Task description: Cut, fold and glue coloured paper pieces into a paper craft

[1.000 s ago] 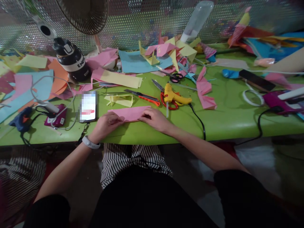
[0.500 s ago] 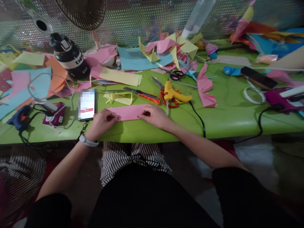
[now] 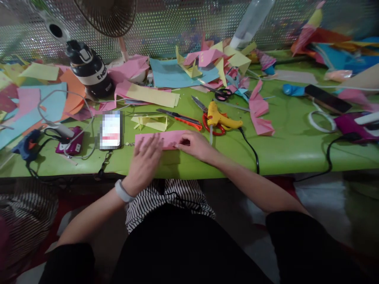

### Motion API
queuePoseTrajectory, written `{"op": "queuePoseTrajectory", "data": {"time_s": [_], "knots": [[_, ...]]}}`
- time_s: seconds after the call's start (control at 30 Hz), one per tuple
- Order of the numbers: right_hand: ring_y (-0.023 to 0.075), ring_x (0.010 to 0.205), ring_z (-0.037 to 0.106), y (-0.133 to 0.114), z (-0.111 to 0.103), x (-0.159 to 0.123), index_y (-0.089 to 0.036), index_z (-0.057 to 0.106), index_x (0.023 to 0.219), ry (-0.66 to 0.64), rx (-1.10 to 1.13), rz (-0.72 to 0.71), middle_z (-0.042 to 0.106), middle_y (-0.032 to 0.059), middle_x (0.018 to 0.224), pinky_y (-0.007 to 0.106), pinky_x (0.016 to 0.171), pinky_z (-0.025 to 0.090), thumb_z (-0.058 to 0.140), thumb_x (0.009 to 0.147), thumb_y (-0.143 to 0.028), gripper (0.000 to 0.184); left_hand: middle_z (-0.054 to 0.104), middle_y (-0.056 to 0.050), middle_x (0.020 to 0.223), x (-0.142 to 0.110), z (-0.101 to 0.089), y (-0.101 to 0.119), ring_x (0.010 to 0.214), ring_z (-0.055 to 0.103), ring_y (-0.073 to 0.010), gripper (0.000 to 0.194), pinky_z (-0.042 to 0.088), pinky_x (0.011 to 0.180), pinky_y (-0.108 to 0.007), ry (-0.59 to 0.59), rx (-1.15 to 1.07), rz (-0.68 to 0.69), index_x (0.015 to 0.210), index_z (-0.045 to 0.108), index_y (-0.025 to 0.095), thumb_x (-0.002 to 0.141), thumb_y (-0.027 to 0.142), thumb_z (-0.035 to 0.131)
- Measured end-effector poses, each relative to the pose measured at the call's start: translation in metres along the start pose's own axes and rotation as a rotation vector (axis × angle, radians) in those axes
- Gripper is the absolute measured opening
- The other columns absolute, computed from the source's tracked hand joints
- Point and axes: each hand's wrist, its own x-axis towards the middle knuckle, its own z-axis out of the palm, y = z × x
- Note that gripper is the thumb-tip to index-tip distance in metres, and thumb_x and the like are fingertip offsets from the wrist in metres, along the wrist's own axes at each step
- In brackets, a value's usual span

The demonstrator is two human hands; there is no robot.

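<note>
A pink strip of paper (image 3: 169, 139) lies near the front edge of the green table. My left hand (image 3: 147, 157) rests on its left part with fingers stretched flat. At the strip's right end, my right hand (image 3: 194, 145) pinches the paper between thumb and fingers. Just behind the strip are a folded pale yellow paper piece (image 3: 154, 123) and a box cutter (image 3: 186, 120) with an orange-red handle. Right of the cutter, a yellow glue gun (image 3: 220, 117) lies over red-handled scissors (image 3: 198, 103).
On the left are a phone (image 3: 110, 130), a purple power socket block (image 3: 72, 144), a blue glue gun (image 3: 26, 145) and a black bottle (image 3: 90, 73). Coloured paper scraps (image 3: 207, 59) heap along the back. A black cord (image 3: 251, 148) runs off the front edge.
My left hand has released its pinch at the strip's left end, moved right and spread flat over the paper. My right hand keeps its pinch. The view has shifted slightly.
</note>
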Motion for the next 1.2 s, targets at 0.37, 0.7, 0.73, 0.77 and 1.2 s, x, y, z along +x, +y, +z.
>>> {"op": "queuePoseTrajectory", "data": {"time_s": [0.37,0.7,0.73,0.77,1.2], "knots": [[0.0188,0.076,0.058,0.001,0.005,-0.002,-0.020,0.063,0.068,0.022,0.071,0.008,0.068,0.0034,0.079,0.033,0.071,0.044,0.072,0.084,-0.028,0.020,0.027,-0.015,0.163,-0.006,0.027,0.017,0.153,0.018,-0.0320,0.095,-0.007,0.124,-0.056,-0.116,-0.099,-0.029,0.161,0.004,0.019,0.091,0.076,0.032],[0.0187,0.077,0.058,0.001,0.001,-0.004,-0.019,0.068,0.074,0.007,0.062,-0.001,0.066,0.0053,0.086,0.035,0.072,0.045,0.071,0.085,-0.027,0.014,0.028,-0.016,0.163,-0.008,0.030,0.017,0.152,0.021,-0.0350,0.095,-0.004,0.123,-0.059,-0.089,-0.109,-0.019,0.161,0.005,0.021,0.090,0.075,0.037],[0.0187,0.077,0.058,0.001,0.001,-0.004,-0.019,0.068,0.074,0.002,0.068,-0.001,0.066,0.0053,0.086,0.035,0.073,0.045,0.071,0.085,-0.026,0.013,0.028,-0.016,0.163,-0.007,0.030,0.016,0.152,0.020,-0.0351,0.095,-0.004,0.123,-0.059,-0.093,-0.109,-0.018,0.161,0.005,0.020,0.090,0.075,0.037],[0.0186,0.078,0.058,0.001,0.000,-0.004,-0.019,0.068,0.075,-0.001,0.071,-0.001,0.065,0.0052,0.086,0.035,0.074,0.046,0.070,0.085,-0.026,0.013,0.028,-0.016,0.163,-0.007,0.029,0.016,0.152,0.020,-0.0353,0.095,-0.003,0.123,-0.059,-0.096,-0.111,-0.017,0.161,0.005,0.020,0.090,0.075,0.037],[0.0190,0.078,0.057,0.006,-0.010,-0.004,-0.019,0.063,0.071,-0.056,0.023,0.021,0.063,0.0058,0.085,0.035,0.073,0.046,0.065,0.087,-0.020,0.016,0.025,-0.014,0.164,-0.006,0.027,0.016,0.153,0.018,-0.0356,0.097,0.000,0.123,-0.061,-0.088,-0.124,-0.011,0.161,0.001,0.025,0.089,0.073,0.044]]}}
